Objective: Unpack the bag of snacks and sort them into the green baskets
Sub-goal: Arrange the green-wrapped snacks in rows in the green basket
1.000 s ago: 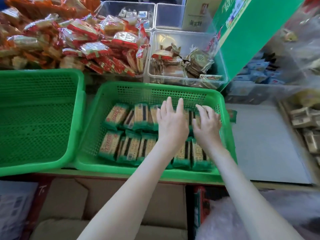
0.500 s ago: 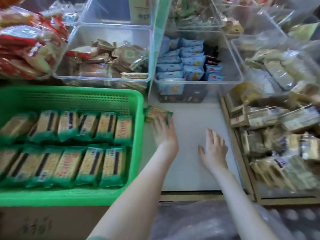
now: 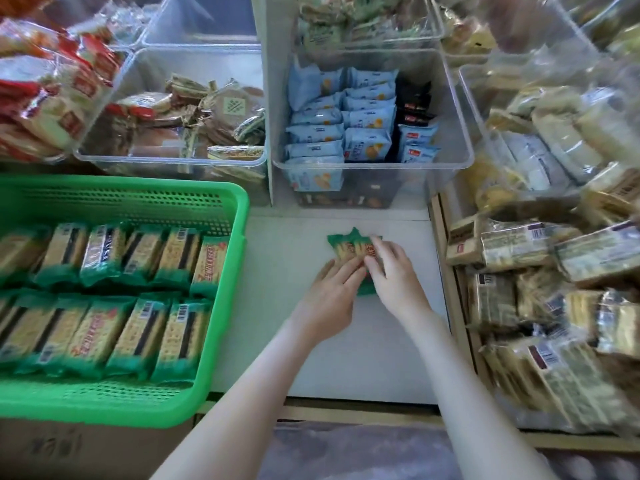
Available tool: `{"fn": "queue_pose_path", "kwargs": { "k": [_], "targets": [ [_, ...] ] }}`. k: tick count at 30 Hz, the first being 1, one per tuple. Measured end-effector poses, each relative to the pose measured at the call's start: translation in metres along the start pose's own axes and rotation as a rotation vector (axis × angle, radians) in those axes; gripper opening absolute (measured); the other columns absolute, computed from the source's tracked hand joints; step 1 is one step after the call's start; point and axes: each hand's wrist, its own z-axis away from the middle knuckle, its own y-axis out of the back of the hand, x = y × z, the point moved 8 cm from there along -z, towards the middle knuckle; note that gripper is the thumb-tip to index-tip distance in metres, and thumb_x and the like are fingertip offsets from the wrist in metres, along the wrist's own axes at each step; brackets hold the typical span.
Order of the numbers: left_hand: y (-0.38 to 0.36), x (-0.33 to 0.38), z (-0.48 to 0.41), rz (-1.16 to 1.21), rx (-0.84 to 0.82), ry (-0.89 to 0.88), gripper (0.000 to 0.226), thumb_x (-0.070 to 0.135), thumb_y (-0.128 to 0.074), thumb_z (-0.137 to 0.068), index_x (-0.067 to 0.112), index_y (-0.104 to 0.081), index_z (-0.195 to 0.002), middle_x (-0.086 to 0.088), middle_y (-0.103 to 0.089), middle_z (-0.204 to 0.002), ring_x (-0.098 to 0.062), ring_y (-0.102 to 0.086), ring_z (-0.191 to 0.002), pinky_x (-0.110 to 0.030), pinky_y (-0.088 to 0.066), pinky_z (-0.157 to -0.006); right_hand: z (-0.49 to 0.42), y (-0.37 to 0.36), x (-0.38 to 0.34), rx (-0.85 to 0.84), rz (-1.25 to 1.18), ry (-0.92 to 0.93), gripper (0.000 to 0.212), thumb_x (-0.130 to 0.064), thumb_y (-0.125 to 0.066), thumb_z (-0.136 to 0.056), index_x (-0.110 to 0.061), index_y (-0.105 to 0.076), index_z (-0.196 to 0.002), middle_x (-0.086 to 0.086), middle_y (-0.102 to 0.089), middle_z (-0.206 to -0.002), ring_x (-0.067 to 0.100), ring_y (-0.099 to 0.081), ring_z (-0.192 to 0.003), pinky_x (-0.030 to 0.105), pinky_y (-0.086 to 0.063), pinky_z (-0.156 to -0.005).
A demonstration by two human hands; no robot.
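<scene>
As it lies on the white surface (image 3: 311, 358), apart from the green basket (image 3: 239, 237), the green cracker packet (image 3: 348, 245) bears both hands side by side: left hand (image 3: 329, 292) resting straight-fingered, right hand (image 3: 396, 278) bent over it, grip indiscernible.

All that shows of the person is bare from the bottom edge of the view forward: a slim, smooth left forearm (image 3: 242, 393) ending in the left hand (image 3: 329, 296) and a matching right forearm (image 3: 467, 393) ending in the right hand (image 3: 394, 282), both hands ungloved and slender-fingered.
</scene>
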Motion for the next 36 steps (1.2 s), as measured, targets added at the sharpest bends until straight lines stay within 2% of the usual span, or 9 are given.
{"fn": "queue_pose_path", "kwargs": {
  "k": [3, 7, 12, 16, 19, 22, 24, 31, 36],
  "targets": [
    [0.004, -0.014, -0.003, -0.007, 0.116, 0.170, 0.060, -0.002, -0.031, -0.075, 0.002, -0.055, -0.130, -0.023, -0.056, -0.130, -0.042, -0.053, -0.121, -0.054, -0.043, -0.099, -0.002, 0.001, 0.000, 0.016, 0.114, -0.055, 0.046, -0.034, -0.045, -0.100, -0.019, -0.041, -0.143, 0.011, -0.050, -0.134, 0.031, -0.045, -0.120, 0.041, -0.038, -0.099],
    [-0.003, -0.012, -0.014, 0.011, 0.111, 0.233, 0.062, -0.013, -0.059, -0.068, -0.005, -0.055, -0.129, -0.030, -0.056, -0.128, -0.048, -0.054, -0.117, -0.056, -0.045, -0.095, 0.004, 0.003, 0.003, -0.008, 0.210, -0.090, 0.058, -0.031, -0.060, -0.089, -0.019, -0.040, -0.142, 0.014, -0.054, -0.126, 0.035, -0.048, -0.113, 0.042, -0.043, -0.090],
    [-0.004, -0.004, -0.031, -0.070, 0.064, 0.390, 0.034, 0.011, -0.087, -0.058, 0.005, -0.069, -0.085, -0.025, -0.064, -0.094, -0.036, -0.060, -0.058, -0.034, -0.050, -0.047, 0.035, 0.031, 0.025, 0.172, 0.248, -0.157, 0.061, -0.009, -0.069, -0.080, -0.005, -0.048, -0.137, 0.026, -0.055, -0.117, 0.046, -0.051, -0.105, 0.048, -0.045, -0.087],
    [-0.002, 0.003, -0.032, -0.033, -0.037, 0.503, 0.038, 0.026, -0.070, -0.081, 0.007, -0.061, -0.112, -0.022, -0.053, -0.118, -0.037, -0.058, -0.084, -0.035, -0.048, -0.068, 0.061, 0.043, 0.038, 0.197, 0.221, -0.262, 0.063, -0.010, -0.063, -0.086, -0.007, -0.039, -0.144, 0.024, -0.046, -0.133, 0.042, -0.046, -0.118, 0.045, -0.040, -0.098],
    [0.005, 0.004, -0.021, -0.085, -0.007, 0.558, 0.050, 0.012, -0.087, -0.047, 0.014, -0.068, -0.093, -0.017, -0.062, -0.100, -0.030, -0.057, -0.061, -0.026, -0.044, -0.049, 0.080, 0.043, 0.029, 0.184, 0.205, -0.280, 0.063, -0.013, -0.059, -0.090, -0.012, -0.033, -0.147, 0.021, -0.045, -0.132, 0.036, -0.044, -0.118, 0.041, -0.039, -0.097],
    [0.006, 0.008, 0.000, 0.053, 0.009, 0.540, 0.052, -0.002, -0.054, -0.081, 0.014, -0.048, -0.130, -0.019, -0.037, -0.140, -0.036, -0.050, -0.100, -0.035, -0.043, -0.084, 0.094, 0.045, 0.013, 0.209, 0.180, -0.295, 0.063, -0.013, -0.059, -0.089, -0.013, -0.035, -0.147, 0.020, -0.046, -0.128, 0.036, -0.045, -0.115, 0.040, -0.040, -0.095],
    [0.018, 0.016, 0.019, 0.163, 0.025, 0.523, 0.063, -0.005, -0.044, -0.084, 0.015, -0.037, -0.143, -0.018, -0.026, -0.149, -0.036, -0.041, -0.113, -0.035, -0.033, -0.097, 0.103, 0.047, -0.004, 0.242, 0.160, -0.317, 0.064, -0.014, -0.061, -0.089, -0.015, -0.035, -0.147, 0.020, -0.047, -0.126, 0.036, -0.046, -0.116, 0.039, -0.040, -0.093],
    [0.160, 0.017, 0.114, 0.336, 0.330, 0.348, 0.065, 0.002, -0.060, -0.080, 0.013, -0.046, -0.142, -0.019, -0.032, -0.151, -0.040, -0.041, -0.123, -0.038, -0.031, -0.107, 0.127, 0.019, -0.120, 0.245, -0.071, -0.265, 0.060, -0.020, -0.058, -0.092, -0.020, -0.032, -0.147, 0.013, -0.043, -0.127, 0.024, -0.046, -0.112, 0.022, -0.033, -0.086],
    [0.240, -0.075, 0.210, 0.229, 0.365, 0.402, 0.061, 0.007, -0.059, -0.088, 0.018, -0.042, -0.146, -0.016, -0.027, -0.153, -0.033, -0.032, -0.134, -0.035, -0.029, -0.111, 0.137, -0.055, -0.235, 0.168, -0.132, -0.176, 0.066, -0.019, -0.061, -0.091, -0.020, -0.030, -0.149, 0.014, -0.044, -0.127, 0.026, -0.045, -0.116, 0.016, -0.028, -0.082]
  ]
}}
